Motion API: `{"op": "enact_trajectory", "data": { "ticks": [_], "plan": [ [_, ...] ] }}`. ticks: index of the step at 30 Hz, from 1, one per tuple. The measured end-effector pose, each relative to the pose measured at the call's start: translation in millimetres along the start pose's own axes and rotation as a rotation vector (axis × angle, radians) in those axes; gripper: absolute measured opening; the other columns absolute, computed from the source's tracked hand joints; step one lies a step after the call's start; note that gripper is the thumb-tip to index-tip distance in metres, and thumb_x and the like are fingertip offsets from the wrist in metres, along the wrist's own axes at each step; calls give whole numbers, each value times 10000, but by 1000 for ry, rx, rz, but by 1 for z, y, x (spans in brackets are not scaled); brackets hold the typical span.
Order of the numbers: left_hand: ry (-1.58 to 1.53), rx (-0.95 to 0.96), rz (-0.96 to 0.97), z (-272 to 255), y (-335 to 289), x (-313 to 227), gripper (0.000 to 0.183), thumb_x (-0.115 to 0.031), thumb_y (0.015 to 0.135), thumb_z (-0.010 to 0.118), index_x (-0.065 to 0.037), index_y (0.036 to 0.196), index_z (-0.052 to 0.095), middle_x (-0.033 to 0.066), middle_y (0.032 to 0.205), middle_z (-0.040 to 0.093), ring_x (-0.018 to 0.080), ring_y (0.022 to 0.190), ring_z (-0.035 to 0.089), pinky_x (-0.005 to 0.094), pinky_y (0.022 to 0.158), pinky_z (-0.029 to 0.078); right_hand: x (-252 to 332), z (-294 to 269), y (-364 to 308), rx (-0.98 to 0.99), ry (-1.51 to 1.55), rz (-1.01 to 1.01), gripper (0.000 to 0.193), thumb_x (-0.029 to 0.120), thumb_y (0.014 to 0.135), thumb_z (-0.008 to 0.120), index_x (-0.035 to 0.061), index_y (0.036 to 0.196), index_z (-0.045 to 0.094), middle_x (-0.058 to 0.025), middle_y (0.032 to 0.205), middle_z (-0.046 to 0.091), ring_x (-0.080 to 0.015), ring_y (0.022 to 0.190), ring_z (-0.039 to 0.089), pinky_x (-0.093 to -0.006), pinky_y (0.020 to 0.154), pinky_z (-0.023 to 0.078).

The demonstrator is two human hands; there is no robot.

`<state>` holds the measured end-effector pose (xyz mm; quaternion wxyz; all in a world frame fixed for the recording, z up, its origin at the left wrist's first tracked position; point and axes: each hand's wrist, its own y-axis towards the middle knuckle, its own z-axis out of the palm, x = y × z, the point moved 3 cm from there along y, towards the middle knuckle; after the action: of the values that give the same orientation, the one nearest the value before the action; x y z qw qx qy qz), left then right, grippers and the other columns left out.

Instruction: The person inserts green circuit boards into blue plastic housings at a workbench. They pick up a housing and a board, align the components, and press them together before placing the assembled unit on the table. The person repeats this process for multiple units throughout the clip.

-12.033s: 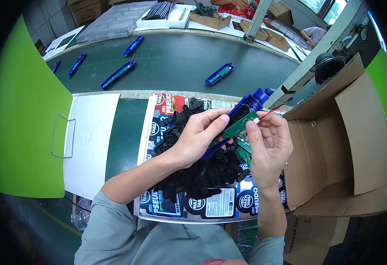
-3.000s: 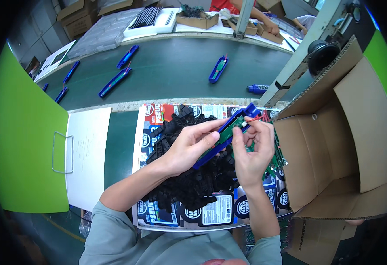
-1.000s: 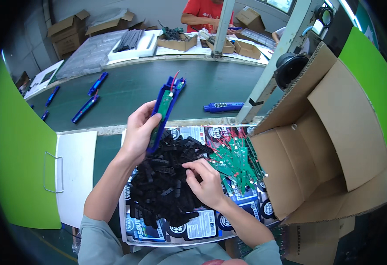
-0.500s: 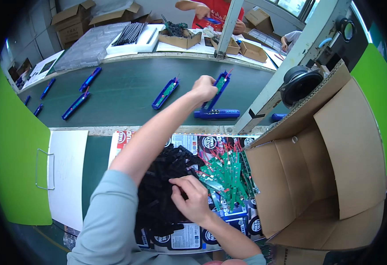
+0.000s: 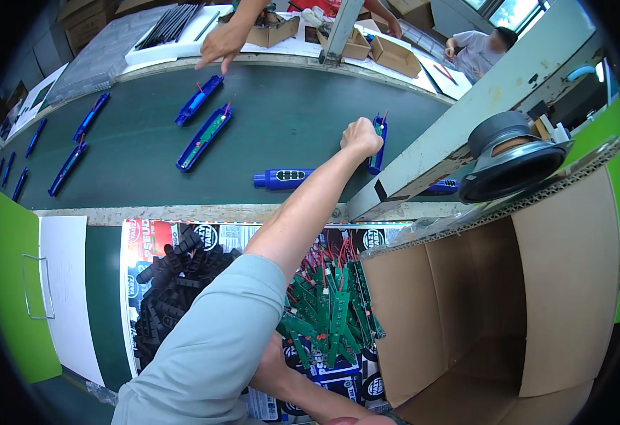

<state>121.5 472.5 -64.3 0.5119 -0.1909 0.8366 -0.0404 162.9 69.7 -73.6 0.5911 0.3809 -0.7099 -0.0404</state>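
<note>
My left hand (image 5: pixel 363 137) reaches far over the green belt, its fingers closed on a blue tube-shaped plastic housing (image 5: pixel 380 152) that has a green circuit board and a red wire inside. Left of it, a blue housing with an oval-patterned face (image 5: pixel 281 178) lies on the belt. My right hand (image 5: pixel 271 358) is low in front of me; the left sleeve covers its fingers. It is near a pile of green circuit boards (image 5: pixel 331 312) with red wires. Black ribbed plastic parts (image 5: pixel 172 290) are heaped to the left of my left arm.
More open blue housings (image 5: pixel 205 140) lie along the belt (image 5: pixel 288 99). A co-worker's hand (image 5: pixel 223 46) hovers over one of them. A large open cardboard box (image 5: pixel 437 304) stands on the right, beside a speaker (image 5: pixel 515 159) and a metal post (image 5: pixel 465 106).
My left hand has moved right with the blue housing. My view has shifted. A co-worker's hand and another open housing have appeared at the belt's far side. My right hand has slipped behind my left sleeve.
</note>
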Motion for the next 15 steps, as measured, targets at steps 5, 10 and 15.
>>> {"op": "enact_trajectory", "data": {
  "ticks": [5, 10, 15],
  "plan": [
    [161, -10, 120, 9, 4, 5, 301, -104, 856, 717, 2, 1137, 742, 244, 1263, 699, 400, 1217, 663, 455, 1006, 558, 2, -4, 1, 7, 10, 56, 244, 31, 729, 765, -49, 932, 656, -221, 941, 680, -446, 857, 674, -491, 730, 558],
    [244, -51, 231, -2, 3, 12, 371, -246, 822, 798, 32, 1061, 738, 264, 1180, 717, 442, 1145, 677, 496, 972, 553, 2, -4, 7, 19, -17, 23, 224, 18, 742, 743, -45, 933, 643, -223, 925, 660, -434, 821, 658, -473, 713, 548],
    [473, -4, 488, -48, -19, 30, 476, -365, 881, 722, -21, 1210, 704, 227, 1159, 731, 401, 1135, 683, 478, 992, 531, 14, -7, 25, -16, -66, 43, 247, -41, 763, 724, -35, 1006, 683, -158, 903, 668, -334, 782, 665, -411, 694, 546]
  ]
}}
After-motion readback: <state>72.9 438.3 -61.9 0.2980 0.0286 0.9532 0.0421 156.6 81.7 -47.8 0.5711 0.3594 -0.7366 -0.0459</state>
